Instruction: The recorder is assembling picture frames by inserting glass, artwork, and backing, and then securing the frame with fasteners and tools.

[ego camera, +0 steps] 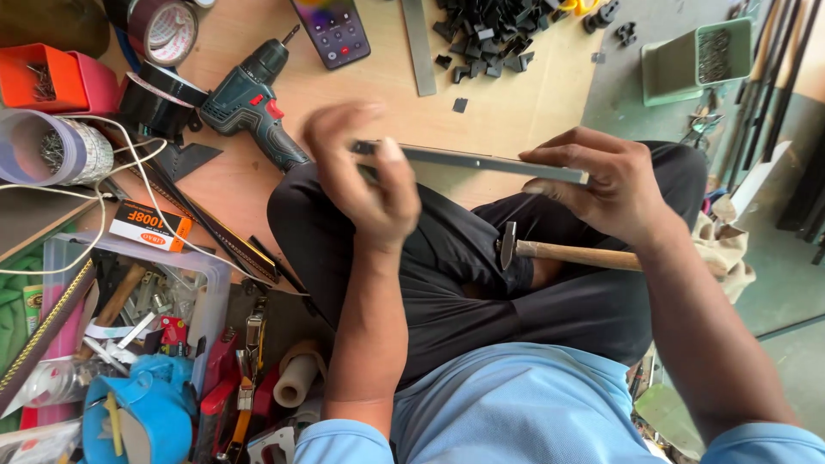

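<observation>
Grey metal bar (481, 161) spans both grips.

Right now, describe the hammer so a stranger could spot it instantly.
Start at the person's black trousers in the middle of the view. The hammer lies across the lap, just below the right hand and the grey strip that both hands hold. It alone has a plain wooden handle and dark metal head.

Matt grey metal strip (481, 161); wooden-handled hammer (567, 253); glossy tape rolls (163, 30).
</observation>
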